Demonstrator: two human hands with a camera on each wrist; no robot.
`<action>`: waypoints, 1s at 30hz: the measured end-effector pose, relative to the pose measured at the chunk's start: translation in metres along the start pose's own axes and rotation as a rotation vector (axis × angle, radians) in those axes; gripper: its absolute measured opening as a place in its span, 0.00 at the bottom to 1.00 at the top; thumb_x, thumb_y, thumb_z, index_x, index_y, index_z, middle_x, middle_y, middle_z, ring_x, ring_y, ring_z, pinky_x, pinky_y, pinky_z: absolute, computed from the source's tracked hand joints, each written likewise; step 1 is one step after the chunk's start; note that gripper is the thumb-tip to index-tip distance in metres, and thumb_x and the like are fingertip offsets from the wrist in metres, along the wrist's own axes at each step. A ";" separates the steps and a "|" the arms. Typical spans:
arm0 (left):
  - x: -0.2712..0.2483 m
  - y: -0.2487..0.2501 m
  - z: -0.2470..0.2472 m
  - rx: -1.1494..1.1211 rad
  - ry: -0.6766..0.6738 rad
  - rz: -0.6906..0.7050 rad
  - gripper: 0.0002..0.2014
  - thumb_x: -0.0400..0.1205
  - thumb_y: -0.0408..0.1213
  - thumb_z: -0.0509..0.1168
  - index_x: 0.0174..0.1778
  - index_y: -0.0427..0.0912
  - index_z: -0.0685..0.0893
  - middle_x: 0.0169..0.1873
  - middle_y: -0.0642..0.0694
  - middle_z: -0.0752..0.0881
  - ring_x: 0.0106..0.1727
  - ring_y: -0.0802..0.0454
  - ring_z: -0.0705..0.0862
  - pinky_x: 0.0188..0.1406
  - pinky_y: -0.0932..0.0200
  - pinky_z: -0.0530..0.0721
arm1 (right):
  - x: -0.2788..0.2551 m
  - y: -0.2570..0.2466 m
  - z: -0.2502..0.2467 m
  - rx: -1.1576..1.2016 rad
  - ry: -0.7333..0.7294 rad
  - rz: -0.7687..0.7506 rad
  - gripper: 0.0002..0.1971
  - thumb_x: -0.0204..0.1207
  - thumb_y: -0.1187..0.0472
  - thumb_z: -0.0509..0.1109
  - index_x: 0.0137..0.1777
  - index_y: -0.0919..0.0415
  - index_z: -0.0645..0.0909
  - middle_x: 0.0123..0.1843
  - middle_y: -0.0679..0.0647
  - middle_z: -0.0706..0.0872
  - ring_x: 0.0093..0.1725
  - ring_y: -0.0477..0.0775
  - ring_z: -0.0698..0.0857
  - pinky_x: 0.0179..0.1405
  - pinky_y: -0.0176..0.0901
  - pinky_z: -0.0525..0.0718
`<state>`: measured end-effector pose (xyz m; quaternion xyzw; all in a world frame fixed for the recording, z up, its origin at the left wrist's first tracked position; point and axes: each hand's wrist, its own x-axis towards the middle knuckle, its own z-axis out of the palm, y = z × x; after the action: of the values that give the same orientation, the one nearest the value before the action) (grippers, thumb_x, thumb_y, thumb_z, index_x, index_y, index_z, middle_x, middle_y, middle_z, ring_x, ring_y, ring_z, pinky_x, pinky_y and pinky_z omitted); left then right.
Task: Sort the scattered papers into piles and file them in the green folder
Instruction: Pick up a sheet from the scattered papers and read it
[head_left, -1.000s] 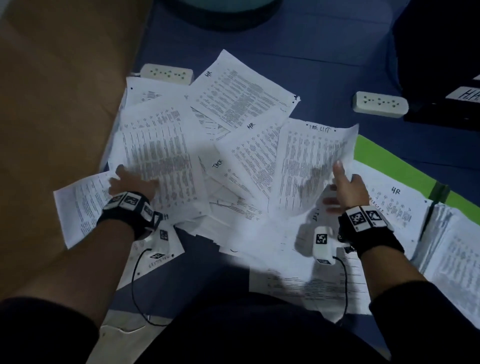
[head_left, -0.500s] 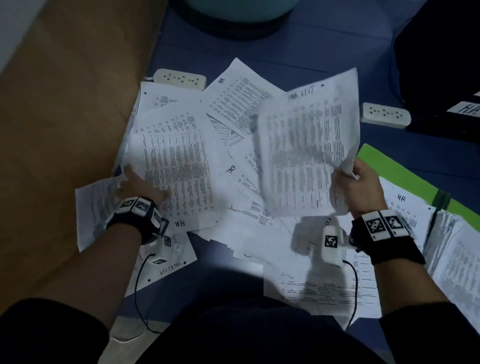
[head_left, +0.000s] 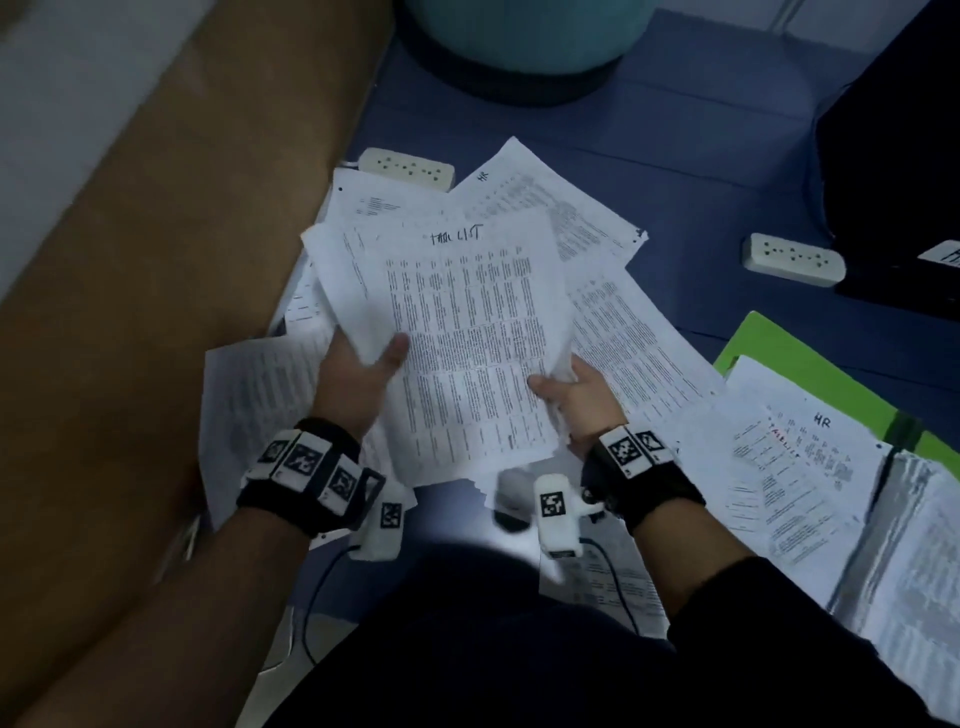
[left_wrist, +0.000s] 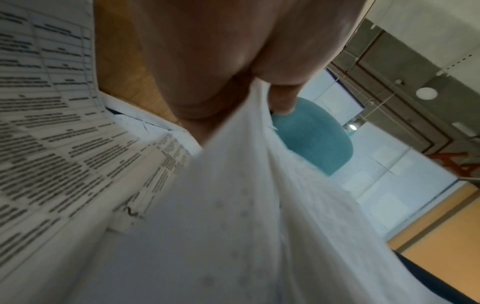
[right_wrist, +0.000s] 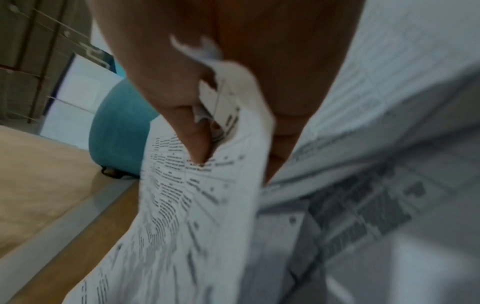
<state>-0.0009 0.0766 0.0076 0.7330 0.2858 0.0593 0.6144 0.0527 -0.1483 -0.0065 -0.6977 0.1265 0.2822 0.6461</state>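
A printed sheet (head_left: 467, 338) with a handwritten heading is held up between both hands over the scattered papers (head_left: 623, 332) on the blue floor. My left hand (head_left: 363, 369) grips its left edge together with a sheet behind it, thumb on top. My right hand (head_left: 571, 389) pinches its lower right edge (right_wrist: 228, 115) between thumb and fingers. The left wrist view shows that hand's thumb (left_wrist: 283, 98) on the white paper (left_wrist: 233, 205). The open green folder (head_left: 769, 358) lies at the right with sheets marked HR (head_left: 800, 457) on it.
Two white power strips (head_left: 408, 167) (head_left: 792, 265) lie on the floor behind the papers. A teal round seat (head_left: 519, 31) stands at the back, a wooden strip (head_left: 156, 260) runs along the left, and a black case (head_left: 893, 156) sits at the right.
My right hand lifted a sheet from the floor and carried it left. My left hand left the floor papers and now grips that sheet's left edge, with another behind it.
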 end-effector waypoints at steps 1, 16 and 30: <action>-0.005 -0.002 0.001 0.050 -0.016 -0.004 0.30 0.76 0.42 0.74 0.73 0.42 0.72 0.66 0.50 0.80 0.68 0.50 0.77 0.70 0.50 0.74 | -0.001 0.002 0.007 -0.028 -0.013 0.010 0.20 0.71 0.63 0.75 0.64 0.63 0.81 0.51 0.61 0.89 0.54 0.69 0.86 0.62 0.62 0.82; -0.051 -0.040 -0.064 0.065 -0.042 -0.212 0.13 0.79 0.38 0.70 0.58 0.46 0.79 0.54 0.48 0.86 0.55 0.49 0.86 0.59 0.45 0.84 | -0.004 0.024 0.031 -0.321 -0.146 0.010 0.14 0.70 0.59 0.75 0.56 0.51 0.83 0.54 0.55 0.90 0.54 0.61 0.88 0.60 0.66 0.83; -0.074 -0.110 -0.076 0.538 0.470 -0.508 0.40 0.72 0.37 0.75 0.76 0.53 0.60 0.80 0.41 0.51 0.77 0.32 0.56 0.73 0.29 0.61 | -0.021 0.031 0.036 -0.442 -0.174 -0.025 0.16 0.75 0.58 0.72 0.62 0.50 0.78 0.57 0.48 0.87 0.41 0.54 0.88 0.45 0.55 0.88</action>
<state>-0.1333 0.1146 -0.0574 0.7398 0.5945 -0.0052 0.3150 0.0106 -0.1215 -0.0202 -0.7967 -0.0029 0.3541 0.4897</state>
